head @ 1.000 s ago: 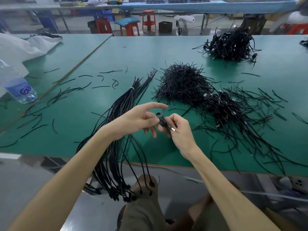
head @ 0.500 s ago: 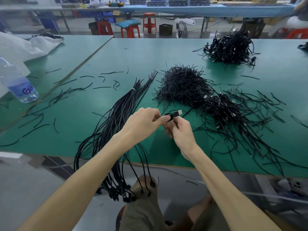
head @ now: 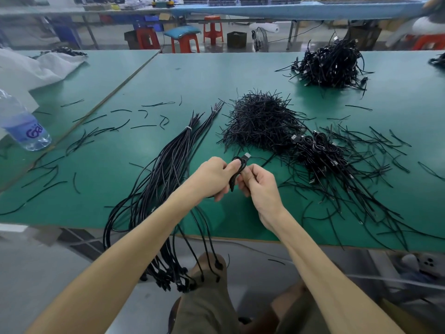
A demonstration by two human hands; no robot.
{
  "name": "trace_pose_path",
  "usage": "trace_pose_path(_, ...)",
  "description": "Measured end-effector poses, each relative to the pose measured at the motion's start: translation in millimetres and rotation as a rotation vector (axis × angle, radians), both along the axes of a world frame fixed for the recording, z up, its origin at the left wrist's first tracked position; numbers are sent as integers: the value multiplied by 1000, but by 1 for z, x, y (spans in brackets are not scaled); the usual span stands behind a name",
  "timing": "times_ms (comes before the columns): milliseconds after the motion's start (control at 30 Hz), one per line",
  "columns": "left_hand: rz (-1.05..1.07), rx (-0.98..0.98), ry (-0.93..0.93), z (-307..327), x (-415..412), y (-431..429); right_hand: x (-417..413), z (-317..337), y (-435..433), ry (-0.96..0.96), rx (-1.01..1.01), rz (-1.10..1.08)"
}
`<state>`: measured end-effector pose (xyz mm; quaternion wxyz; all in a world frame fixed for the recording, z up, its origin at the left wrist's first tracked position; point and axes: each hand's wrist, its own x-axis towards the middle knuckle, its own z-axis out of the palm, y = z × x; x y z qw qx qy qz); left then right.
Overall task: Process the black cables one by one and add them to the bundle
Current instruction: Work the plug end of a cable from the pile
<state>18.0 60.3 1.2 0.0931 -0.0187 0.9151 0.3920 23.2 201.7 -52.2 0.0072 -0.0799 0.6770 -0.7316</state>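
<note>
Two bare hands meet just above the near part of the green-topped work table (head: 216, 75). The left hand (head: 212, 177) has its fingers curled, with the thumb pressed on a small coiled black cable with a silver plug (head: 240, 168). The right hand (head: 260, 186) pinches the same coil from the other side, fingers folded in. The plug points to the far right above both thumbs, and a short loose end hangs between the palms. The fingers hide much of the coil, so it may or may not have a tie round it.

Left of the hands lies the long bundle of black cables bound with a white tie (head: 168, 160). It runs under the left forearm and over the near edge, its ends dangling by the knee. Beyond the hands sits a bristly heap of short black ties (head: 262, 121). A pile of coiled black cables (head: 320, 155) touches that heap's right side, and another black tangle (head: 332, 63) lies far right. At far left stand a clear plastic water bottle (head: 24, 126) and a white plastic bag (head: 36, 68).
</note>
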Motion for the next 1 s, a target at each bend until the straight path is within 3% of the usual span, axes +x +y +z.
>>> trace_pose_path(233, 33, 77, -73, 4, -6, 3, 0, 2, 1, -11, -34, -17)
trace_pose_path(367, 57, 225, -148, 6, -5, 5, -1, 3, 1, -17, -70, -36)
trace_pose_path(600, 82, 372, -307, 3, -4, -2, 0, 1, 0, 17, 4, -16)
trace_pose_path(900, 6, 245, 35, -1, -3, -12, -3, -3, -1, -8, 21, -118)
trace_pose_path(1000, 5, 293, 77, 1, 0, -13, -2, 1, 0, -31, 25, -106)
